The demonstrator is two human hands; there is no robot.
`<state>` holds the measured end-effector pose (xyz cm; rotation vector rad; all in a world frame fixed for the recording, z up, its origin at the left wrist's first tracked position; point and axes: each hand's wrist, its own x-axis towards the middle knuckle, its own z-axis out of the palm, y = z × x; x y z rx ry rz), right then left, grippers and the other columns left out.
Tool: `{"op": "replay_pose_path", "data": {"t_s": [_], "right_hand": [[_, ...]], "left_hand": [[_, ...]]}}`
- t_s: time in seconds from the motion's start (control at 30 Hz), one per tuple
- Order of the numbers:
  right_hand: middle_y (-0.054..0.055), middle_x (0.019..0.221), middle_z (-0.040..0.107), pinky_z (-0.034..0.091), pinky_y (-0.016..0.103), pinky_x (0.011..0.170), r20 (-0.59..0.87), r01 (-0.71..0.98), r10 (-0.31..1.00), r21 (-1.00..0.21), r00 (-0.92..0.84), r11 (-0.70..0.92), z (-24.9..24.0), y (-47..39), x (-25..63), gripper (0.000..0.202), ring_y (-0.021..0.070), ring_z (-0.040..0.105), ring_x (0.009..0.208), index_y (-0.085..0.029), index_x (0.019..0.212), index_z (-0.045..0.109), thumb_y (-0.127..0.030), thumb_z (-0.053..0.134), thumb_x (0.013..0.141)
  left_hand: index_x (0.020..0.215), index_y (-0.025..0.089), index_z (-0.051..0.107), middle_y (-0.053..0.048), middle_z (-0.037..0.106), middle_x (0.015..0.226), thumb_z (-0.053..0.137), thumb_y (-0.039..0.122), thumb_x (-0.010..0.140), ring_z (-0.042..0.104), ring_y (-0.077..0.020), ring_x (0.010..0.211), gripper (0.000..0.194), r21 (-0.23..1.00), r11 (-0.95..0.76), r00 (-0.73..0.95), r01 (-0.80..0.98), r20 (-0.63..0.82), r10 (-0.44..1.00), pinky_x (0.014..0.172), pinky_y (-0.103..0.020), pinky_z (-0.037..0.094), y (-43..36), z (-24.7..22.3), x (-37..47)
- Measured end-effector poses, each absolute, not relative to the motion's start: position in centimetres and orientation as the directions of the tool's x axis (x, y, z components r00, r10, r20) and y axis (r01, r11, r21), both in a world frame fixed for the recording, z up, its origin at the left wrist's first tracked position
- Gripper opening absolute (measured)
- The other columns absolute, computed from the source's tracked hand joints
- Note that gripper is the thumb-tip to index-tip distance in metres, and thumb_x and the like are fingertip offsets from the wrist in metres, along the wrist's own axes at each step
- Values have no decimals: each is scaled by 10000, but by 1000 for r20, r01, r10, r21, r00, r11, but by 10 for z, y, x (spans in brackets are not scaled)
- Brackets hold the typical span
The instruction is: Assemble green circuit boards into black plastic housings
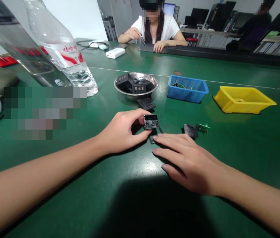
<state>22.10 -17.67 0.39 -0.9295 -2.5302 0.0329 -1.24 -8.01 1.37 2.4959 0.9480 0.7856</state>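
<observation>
Between its thumb and fingers, my left hand point(123, 132) holds a small black housing point(151, 122) whose open side faces me. My right hand point(192, 162) lies palm down with fingers spread, its fingertips at a small black piece point(152, 139) on the green table point(80, 195). A thin dark part shows between the two hands. Beyond my left hand, flat black pieces point(146, 104) lie beside the metal bowl point(136, 96), which holds several black housings. Just past my right hand are a black cover point(191, 130) and a green circuit board point(203, 128).
A blue bin point(187, 94) with circuit boards and a yellow bin point(244, 105) stand behind my right hand. Bottles point(67, 59) rise at the left. A person point(155, 33) sits across the table near a long black bar point(204, 54) and a white box point(115, 53).
</observation>
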Motion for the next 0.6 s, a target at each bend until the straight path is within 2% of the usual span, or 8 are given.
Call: {"op": "replay_pose_path", "data": {"t_s": [0.1, 0.2, 0.3, 0.37, 0.43, 0.5, 0.57, 0.6], "right_hand": [[192, 1446, 661, 540, 522, 1057, 389, 646, 645, -150, -658, 749, 5, -179, 229, 286, 324, 609, 1376, -168, 1248, 692, -228, 553, 1006], [195, 1457, 646, 514, 529, 1079, 459, 725, 675, -91, -578, 683, 5, -182, 253, 325, 325, 584, 1401, -199, 1300, 658, -186, 570, 988], [191, 1396, 670, 535, 538, 1015, 530, 840, 727, -47, -437, 540, 3, -181, 282, 328, 350, 632, 1316, -221, 1271, 671, -171, 602, 955], [177, 1255, 729, 578, 487, 893, 540, 877, 753, -57, -375, 478, 0, -175, 301, 270, 336, 707, 1141, -210, 1205, 702, -198, 617, 949], [105, 1065, 774, 591, 390, 805, 508, 871, 794, -156, -334, 466, -1, -166, 316, 257, 256, 744, 933, -226, 1189, 710, -198, 604, 957], [47, 859, 746, 566, 329, 689, 477, 887, 852, -270, -214, 374, -1, -159, 324, 230, 203, 703, 732, -212, 1146, 728, -231, 652, 930], [16, 766, 696, 536, 303, 635, 480, 866, 874, -399, -81, 300, 0, -158, 323, 220, 176, 653, 653, -194, 1114, 737, -251, 690, 906], [12, 765, 687, 531, 298, 637, 496, 838, 868, -463, -26, 290, 1, -160, 319, 221, 171, 647, 658, -192, 1112, 736, -250, 699, 902]], "left_hand": [[1154, 195, 705, -29, 763, 1001, 655, 363, 880, 714, -188, 870, 325, 493, -717, 631, 493, 364, 685, 826, -283, 540, -80, 12, -13], [1160, 222, 703, -37, 763, 1053, 659, 366, 882, 713, -204, 935, 316, 465, -738, 641, 489, 383, 665, 877, -300, 540, -78, 12, -15], [1161, 247, 696, -37, 758, 1056, 662, 361, 892, 708, -208, 945, 294, 442, -776, 671, 449, 406, 620, 884, -309, 536, -78, 15, -17], [1167, 257, 682, -41, 755, 1049, 662, 341, 904, 706, -206, 946, 278, 431, -817, 713, 384, 425, 559, 879, -310, 535, -82, 18, -16], [1186, 264, 662, -50, 755, 1069, 658, 306, 911, 704, -208, 971, 279, 419, -862, 767, 285, 440, 468, 897, -317, 532, -91, 19, -13], [1228, 243, 633, -72, 752, 1103, 648, 265, 911, 695, -220, 1020, 318, 411, -895, 822, 173, 441, 361, 931, -339, 523, -102, 18, -10], [1229, 216, 621, -73, 750, 1077, 661, 243, 896, 683, -207, 989, 336, 431, -899, 869, 75, 414, 271, 909, -326, 518, -115, 17, -6], [1215, 221, 624, -56, 748, 1040, 651, 220, 889, 674, -194, 950, 327, 441, -894, 872, 77, 404, 275, 875, -309, 514, -119, 16, -4]]}}
